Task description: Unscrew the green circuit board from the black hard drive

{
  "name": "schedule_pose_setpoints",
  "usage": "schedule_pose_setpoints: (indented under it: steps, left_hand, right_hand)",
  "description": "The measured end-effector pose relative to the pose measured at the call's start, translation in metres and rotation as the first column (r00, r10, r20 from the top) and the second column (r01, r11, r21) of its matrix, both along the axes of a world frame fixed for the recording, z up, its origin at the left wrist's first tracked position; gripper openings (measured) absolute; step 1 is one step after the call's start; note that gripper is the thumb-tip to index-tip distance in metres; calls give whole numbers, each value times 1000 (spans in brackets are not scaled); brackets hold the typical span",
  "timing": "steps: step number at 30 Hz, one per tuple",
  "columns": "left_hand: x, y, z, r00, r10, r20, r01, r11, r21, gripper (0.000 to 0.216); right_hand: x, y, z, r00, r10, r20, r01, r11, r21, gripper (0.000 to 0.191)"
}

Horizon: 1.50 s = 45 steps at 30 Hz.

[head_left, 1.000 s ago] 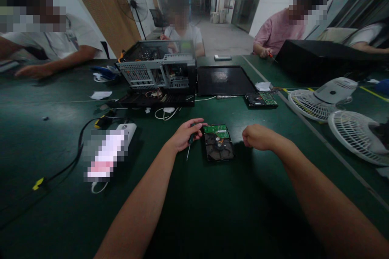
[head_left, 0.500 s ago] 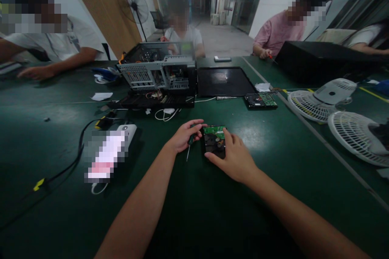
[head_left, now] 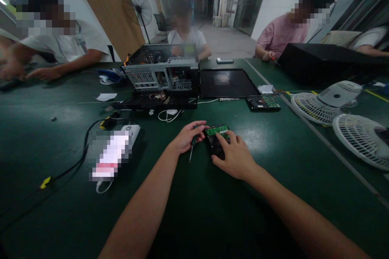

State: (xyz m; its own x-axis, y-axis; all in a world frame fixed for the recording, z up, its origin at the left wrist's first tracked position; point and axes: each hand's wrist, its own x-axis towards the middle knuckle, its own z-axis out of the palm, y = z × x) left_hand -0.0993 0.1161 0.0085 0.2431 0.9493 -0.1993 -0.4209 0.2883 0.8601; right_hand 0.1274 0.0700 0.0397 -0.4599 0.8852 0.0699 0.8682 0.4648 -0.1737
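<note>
My left hand is closed around a screwdriver, whose thin shaft points down toward the table. Its fingertips reach the upper left corner of a hard drive with a green circuit board facing up. Over the drive's right side lies my right hand, the index finger on its face and the thumb at its near edge, gripping it. Part of the drive is hidden beneath that hand. A second hard drive rests farther off, to the right.
Ahead stand an opened computer case and a black side panel. Two white fan heads sit at right, near a black case. A lit phone and cables are at left. Several co-workers sit around the green table.
The hard drive has turned slightly under my right hand, whose index finger has shifted left onto the drive's face. My left hand keeps hold of the screwdriver. The view has shifted slightly.
</note>
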Motion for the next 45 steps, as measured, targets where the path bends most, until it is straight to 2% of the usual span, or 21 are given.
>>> schedule_pose_setpoints:
  steps: [5,10,18,24,29,34,36,38,42,45]
  left_hand:
    - [0,0,-2,1000,16,-15,-15,1000,14,32]
    - [1,0,-4,995,88,37,-90,994,60,30]
    - [0,0,-1,984,73,159,-78,997,24,28]
    - [-2,-1,4,976,64,208,-70,997,22,41]
    - [1,-3,14,977,82,197,-101,991,89,50]
    - [9,-3,38,991,129,22,-130,966,225,52]
    - [14,-1,52,985,168,-24,-155,948,278,54]
    - [20,4,66,967,251,-43,-219,906,363,57]
    - [28,14,89,881,453,-140,-312,775,550,51]
    - [28,20,97,806,550,-218,-292,691,662,47]
  right_hand:
    - [20,14,10,991,128,26,-127,991,-46,76]
    - [31,23,7,984,175,31,-173,983,-63,75]
    - [32,28,-4,981,195,-15,-194,980,39,64]
    - [40,38,-6,961,275,-12,-273,959,80,65]
    - [39,37,-7,966,259,5,-258,960,105,67]
    - [39,37,-7,962,274,16,-274,956,105,67]
    - [40,38,-7,961,278,11,-278,955,104,67]
    - [41,39,-6,958,287,6,-286,953,102,67]
    - [43,45,-5,947,320,3,-319,943,97,67]
    - [45,52,-6,937,349,3,-348,932,97,66]
